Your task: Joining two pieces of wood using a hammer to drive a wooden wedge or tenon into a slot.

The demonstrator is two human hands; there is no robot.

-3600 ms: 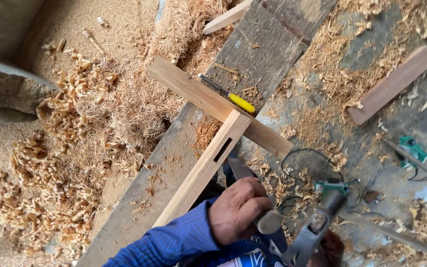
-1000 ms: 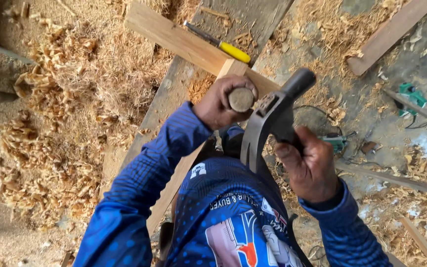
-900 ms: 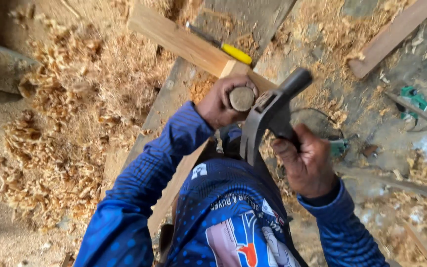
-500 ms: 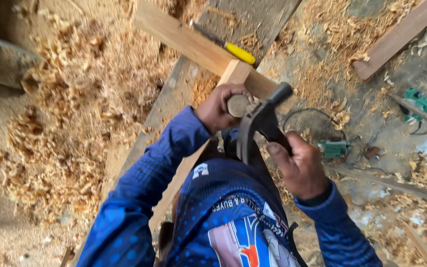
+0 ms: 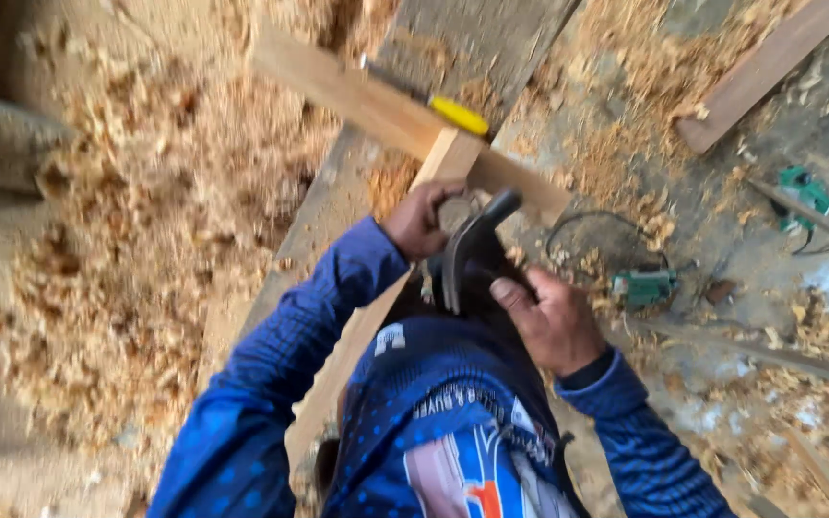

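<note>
Gripped tightly in the right hand is a dark hammer, its head lowered onto the round wooden handle of a tool. That handle is wrapped by the closed left hand and held against a pale wooden strip running away from the body. Both arms are covered by blue sleeves. Just beyond the hands, a second pale strip is crossed, forming a T. A yellow-handled tool is laid on it. Wood shavings are heaped to the left. A green power tool is seen to the right.
</note>
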